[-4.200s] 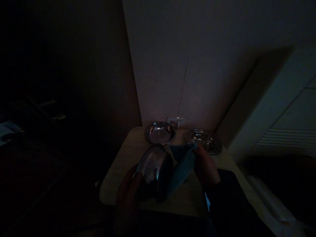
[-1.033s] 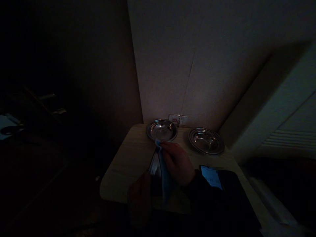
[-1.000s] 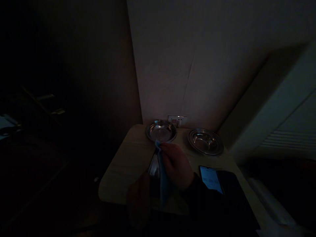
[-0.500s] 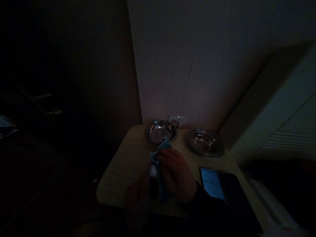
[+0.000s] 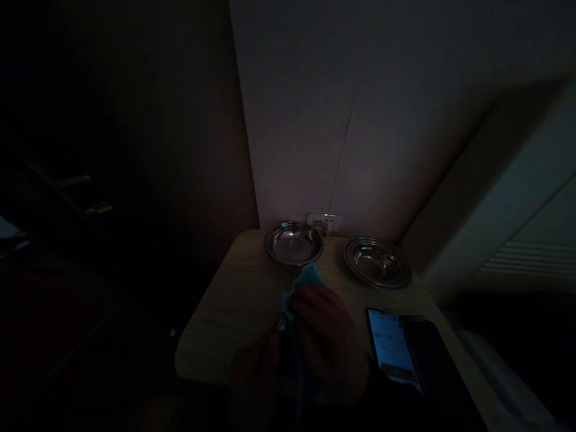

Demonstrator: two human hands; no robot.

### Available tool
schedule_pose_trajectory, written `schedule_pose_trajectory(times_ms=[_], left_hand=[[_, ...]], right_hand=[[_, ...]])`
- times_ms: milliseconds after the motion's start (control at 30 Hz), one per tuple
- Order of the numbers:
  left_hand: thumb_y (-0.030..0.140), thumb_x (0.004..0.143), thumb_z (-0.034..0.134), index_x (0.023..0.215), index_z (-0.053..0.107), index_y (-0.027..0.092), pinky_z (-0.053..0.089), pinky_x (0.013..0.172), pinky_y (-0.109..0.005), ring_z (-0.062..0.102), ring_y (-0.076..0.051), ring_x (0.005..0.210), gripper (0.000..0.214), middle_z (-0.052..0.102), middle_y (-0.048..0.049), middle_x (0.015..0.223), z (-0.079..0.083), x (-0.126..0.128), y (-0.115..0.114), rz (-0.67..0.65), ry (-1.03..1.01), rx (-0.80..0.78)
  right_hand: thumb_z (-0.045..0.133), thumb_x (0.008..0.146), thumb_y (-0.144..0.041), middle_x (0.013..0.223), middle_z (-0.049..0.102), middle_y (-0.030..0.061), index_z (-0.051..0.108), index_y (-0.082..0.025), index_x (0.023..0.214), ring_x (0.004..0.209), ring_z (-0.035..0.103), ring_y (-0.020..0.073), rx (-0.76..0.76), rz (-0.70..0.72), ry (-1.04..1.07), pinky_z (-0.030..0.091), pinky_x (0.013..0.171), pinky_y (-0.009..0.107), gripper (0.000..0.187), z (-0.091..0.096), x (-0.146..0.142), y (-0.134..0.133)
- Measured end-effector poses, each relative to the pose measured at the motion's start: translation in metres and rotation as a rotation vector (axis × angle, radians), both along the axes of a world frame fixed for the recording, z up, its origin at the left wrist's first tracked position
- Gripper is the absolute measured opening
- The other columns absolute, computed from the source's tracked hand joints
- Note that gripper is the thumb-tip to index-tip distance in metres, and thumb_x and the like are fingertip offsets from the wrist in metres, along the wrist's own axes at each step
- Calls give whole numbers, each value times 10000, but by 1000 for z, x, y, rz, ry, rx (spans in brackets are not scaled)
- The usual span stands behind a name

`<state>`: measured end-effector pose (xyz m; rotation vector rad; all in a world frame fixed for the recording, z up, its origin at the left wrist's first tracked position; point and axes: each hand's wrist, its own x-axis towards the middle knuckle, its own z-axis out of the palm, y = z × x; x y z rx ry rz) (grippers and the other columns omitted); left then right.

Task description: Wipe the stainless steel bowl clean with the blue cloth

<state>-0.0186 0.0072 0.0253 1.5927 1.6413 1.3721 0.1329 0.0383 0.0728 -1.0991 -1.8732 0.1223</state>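
Note:
In the dim light my right hand [image 5: 330, 339] is closed on a light blue cloth [image 5: 309, 276], part of which sticks up past the fingers. The cloth hangs down between the two hands and is pressed against a shiny metal piece [image 5: 282, 324]. My left hand [image 5: 256, 369], lower and to the left, is closed with its fingers at that piece. Most of the metal is covered by cloth and shadow, so its kind does not show. Beyond the hands, a round metal dish [image 5: 293, 245] sits near the wall.
On the right of the wooden table [image 5: 216, 324] rests a stack of metal dishes [image 5: 377, 262]. A phone [image 5: 393, 348] with a lit timer screen lies closer to me, beside a dark flat object [image 5: 443, 366]. A wall socket [image 5: 324, 222] is behind the table.
My right hand and the cloth have shifted slightly down and to the right. Less of the shiny metal piece shows now. The dishes have stayed put.

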Motion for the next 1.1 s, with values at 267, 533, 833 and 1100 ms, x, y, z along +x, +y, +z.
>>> schedule_pose_trajectory(times_ms=[267,533,833,1100], left_hand=[[537,767,454,677,707,169,509,504,-262,635,-199,576,456,695,-81,633,-3,5,3,165,55,-46],[505,794,417,582,674,190,471,474,-249,592,-170,508,459,657,-57,545,10,7,2,70,47,-32],[524,774,434,642,694,188,501,537,-286,628,-206,597,445,687,-81,631,4,4,-2,117,33,-54],[521,800,402,615,668,173,481,494,-250,614,-182,557,475,675,-74,599,2,3,0,73,7,-86]], right_hand=[[449,829,-160,1071,648,85,623,-185,1063,1020,565,210,-83,-37,89,460,871,383,293,-1,-3,9],[434,839,-158,1023,667,84,632,-173,1046,962,589,194,-104,-50,129,476,847,360,287,-2,-3,6],[445,846,-168,1038,660,87,632,-172,1049,976,582,195,-77,-39,105,473,853,359,276,-3,-5,7],[469,842,-140,1052,654,70,627,-185,1054,997,554,193,-21,-7,39,463,872,369,268,-1,-4,-5]])
